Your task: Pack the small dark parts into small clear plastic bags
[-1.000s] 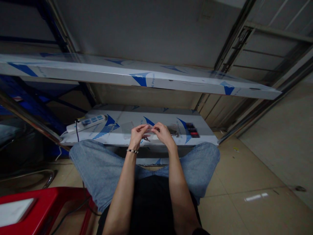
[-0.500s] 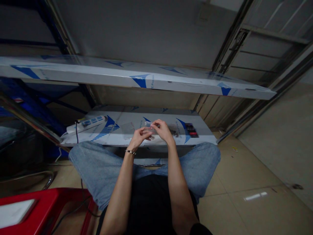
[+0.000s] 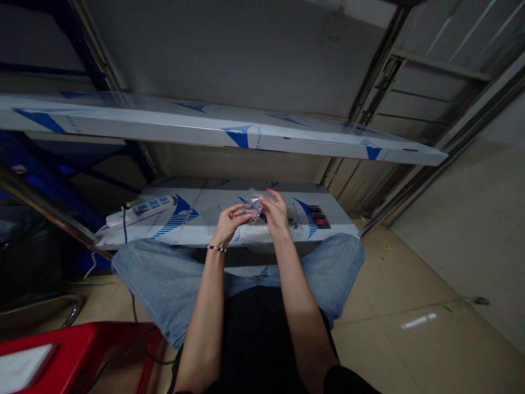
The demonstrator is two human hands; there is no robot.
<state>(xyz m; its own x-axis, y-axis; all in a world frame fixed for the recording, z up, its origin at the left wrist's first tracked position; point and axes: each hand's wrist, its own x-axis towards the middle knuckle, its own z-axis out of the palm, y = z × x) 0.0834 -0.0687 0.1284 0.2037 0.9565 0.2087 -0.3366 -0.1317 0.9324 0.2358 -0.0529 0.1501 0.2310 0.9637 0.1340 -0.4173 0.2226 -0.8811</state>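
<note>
Both my hands are raised over the low white shelf [image 3: 197,232] in front of my knees. My right hand [image 3: 275,214] pinches a small clear plastic bag [image 3: 255,203] by its edge, two fingers sticking up. My left hand [image 3: 228,221], with a bead bracelet at the wrist, has its fingers pinched together on a small dark part [image 3: 241,212] right at the bag's mouth. What the part is I cannot make out.
A white power strip [image 3: 141,209] with a black cable lies on the shelf's left end. A second long white shelf [image 3: 229,134] runs above. More small clear bags [image 3: 293,216] lie on the shelf behind my hands. A red stool [image 3: 82,345] stands at lower left.
Both hands have lifted a little and the bag has been turned upward. The left fingers have moved up against the bag's opening. The view has tilted slightly.
</note>
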